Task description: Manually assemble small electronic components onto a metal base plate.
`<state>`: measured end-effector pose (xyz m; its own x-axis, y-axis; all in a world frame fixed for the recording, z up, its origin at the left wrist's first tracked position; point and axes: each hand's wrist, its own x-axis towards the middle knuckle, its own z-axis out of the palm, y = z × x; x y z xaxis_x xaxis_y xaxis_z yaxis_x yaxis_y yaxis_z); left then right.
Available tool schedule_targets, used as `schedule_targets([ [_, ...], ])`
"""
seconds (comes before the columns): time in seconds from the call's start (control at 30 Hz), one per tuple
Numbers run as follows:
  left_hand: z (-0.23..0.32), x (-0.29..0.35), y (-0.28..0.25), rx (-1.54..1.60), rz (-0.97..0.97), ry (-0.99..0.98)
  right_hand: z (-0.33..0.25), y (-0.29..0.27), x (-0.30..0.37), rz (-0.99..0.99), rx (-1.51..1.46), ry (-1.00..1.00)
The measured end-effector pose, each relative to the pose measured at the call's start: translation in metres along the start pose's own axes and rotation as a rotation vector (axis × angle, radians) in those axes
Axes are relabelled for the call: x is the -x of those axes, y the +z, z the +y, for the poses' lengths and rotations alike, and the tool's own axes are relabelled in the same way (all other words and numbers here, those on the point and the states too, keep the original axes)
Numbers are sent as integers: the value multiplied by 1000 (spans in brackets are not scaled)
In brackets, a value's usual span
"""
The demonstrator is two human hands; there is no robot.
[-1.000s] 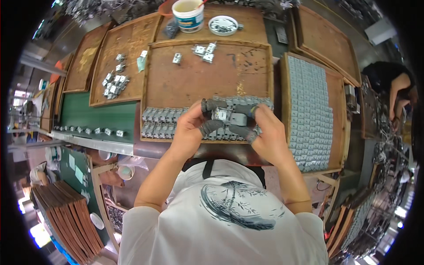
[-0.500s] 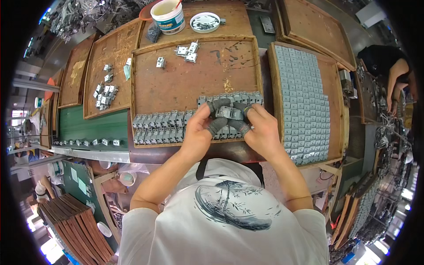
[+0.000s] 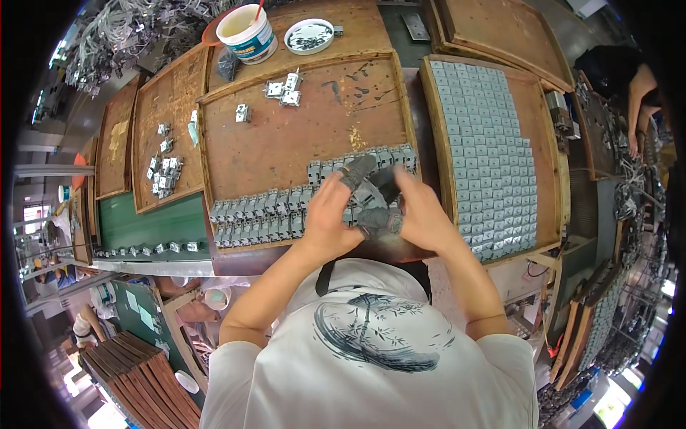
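Observation:
A small grey metal box-shaped part (image 3: pixel 366 194) is held tilted between my two hands, above the near edge of a shallow wooden tray (image 3: pixel 286 146). Grey covers wrap the thumb and fingertips of my left hand (image 3: pixel 330 214), which grips the part from the left. From the other side my right hand (image 3: pixel 426 214) closes on it, its covered thumb beneath; its fingertips are partly smeared by motion. Below and beside the hands, rows of similar metal parts (image 3: pixel 261 217) line the tray's near side. Several loose parts (image 3: pixel 286 89) lie farther back in it.
Right of me stands a tray packed with grey square-faced parts (image 3: pixel 486 157). Behind are a white bucket (image 3: pixel 246 39) and a round white dish (image 3: pixel 309 37) of small dark pieces. More loose parts (image 3: pixel 166 171) lie leftward. A co-worker's arm (image 3: pixel 638 100) shows far right.
The metal part has turned from level to tilted between my fingers. My right fingers have shifted around it, and my left index finger has risen. The whole view has swung slightly.

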<state>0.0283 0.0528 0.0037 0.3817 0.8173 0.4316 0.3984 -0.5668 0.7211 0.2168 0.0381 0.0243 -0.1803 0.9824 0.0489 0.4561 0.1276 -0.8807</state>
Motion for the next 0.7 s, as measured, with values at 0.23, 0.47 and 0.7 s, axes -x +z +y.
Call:
schedule_targets([
  [0.23, 5, -2, 9, -7, -81, 101, 7, -8, 9, -68, -156, -47],
  [0.47, -18, -18, -10, -255, -173, 47, 59, -59, -1, 182, 107, 69],
  [0.7, -113, -3, -92, 57, -137, -730, 246, -246, 9, 592, 936, 739],
])
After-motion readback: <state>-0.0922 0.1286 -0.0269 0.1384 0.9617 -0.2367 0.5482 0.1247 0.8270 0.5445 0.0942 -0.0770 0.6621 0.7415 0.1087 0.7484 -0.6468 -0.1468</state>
